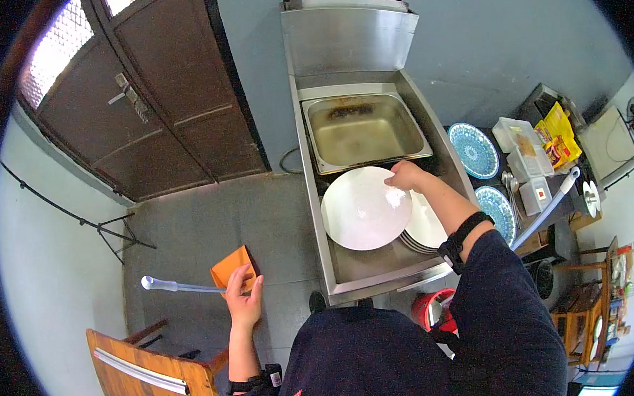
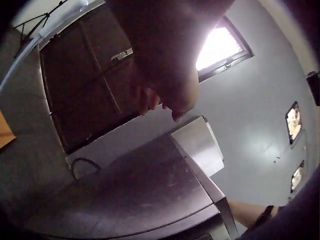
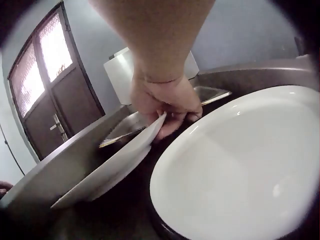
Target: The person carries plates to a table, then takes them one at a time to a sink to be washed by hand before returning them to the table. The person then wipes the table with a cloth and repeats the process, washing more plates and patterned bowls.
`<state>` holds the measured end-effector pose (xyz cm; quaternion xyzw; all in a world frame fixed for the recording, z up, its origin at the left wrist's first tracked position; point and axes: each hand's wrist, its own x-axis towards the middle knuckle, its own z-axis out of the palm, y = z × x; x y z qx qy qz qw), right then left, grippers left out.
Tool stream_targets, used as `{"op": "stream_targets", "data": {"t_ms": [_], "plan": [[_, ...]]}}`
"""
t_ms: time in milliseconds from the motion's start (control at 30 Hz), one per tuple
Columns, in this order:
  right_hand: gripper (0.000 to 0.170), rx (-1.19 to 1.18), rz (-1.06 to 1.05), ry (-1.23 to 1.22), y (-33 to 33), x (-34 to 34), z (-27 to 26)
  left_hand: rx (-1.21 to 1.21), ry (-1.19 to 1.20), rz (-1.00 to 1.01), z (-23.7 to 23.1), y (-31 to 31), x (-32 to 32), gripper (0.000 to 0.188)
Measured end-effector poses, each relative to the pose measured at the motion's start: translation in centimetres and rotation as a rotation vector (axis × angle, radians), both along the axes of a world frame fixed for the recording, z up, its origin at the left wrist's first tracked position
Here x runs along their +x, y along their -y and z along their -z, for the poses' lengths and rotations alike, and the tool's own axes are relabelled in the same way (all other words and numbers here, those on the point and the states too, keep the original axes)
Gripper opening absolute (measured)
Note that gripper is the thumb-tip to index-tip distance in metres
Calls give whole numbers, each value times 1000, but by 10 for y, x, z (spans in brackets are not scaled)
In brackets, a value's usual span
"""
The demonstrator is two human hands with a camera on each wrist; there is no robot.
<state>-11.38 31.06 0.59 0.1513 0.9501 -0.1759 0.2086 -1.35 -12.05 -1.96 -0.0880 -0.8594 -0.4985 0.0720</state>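
My right hand [image 1: 408,178] pinches the rim of a white plate [image 1: 366,208], held tilted over the steel counter in the head view. Beneath and to its right lies a stack of white plates [image 1: 426,224]. In the right wrist view the right hand [image 3: 167,105] grips the edge of the held plate [image 3: 117,167], apart from the stacked plate [image 3: 240,160]. My left hand [image 1: 244,302] hangs in the air left of the counter, fingers loosely bent and holding nothing; in the left wrist view the hand [image 2: 162,90] is dark.
A steel basin [image 1: 367,131] with murky liquid sits at the counter's back. On the right are blue patterned bowls [image 1: 474,151], clear containers [image 1: 530,159] and cutlery. A red bucket [image 1: 424,308] stands below, an orange object [image 1: 229,266] beyond the left hand, and a wooden table [image 1: 119,384] at lower left.
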Motion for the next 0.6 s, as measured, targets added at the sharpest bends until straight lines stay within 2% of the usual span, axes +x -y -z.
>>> {"op": "stream_targets", "data": {"t_ms": [133,233,333,433,533,600], "plan": [[45,-65,18,50,-6,-2,5,18,-18,9,-3,-3,-2,32],[30,-93,66,-135,-6,1,9,35,-10,9,-5,-6,-5,33],[24,-252,179,-79,-5,6,-6,20,-4,25,-5,-8,-10,33],[21,-277,205,-108,-10,10,-12,14,-8,32,-6,-10,-16,34],[28,-310,173,-126,-27,18,-20,27,-29,37,-6,-12,-22,34],[25,-403,195,-191,-31,30,-41,40,-44,53,-6,-13,-28,34]]}}
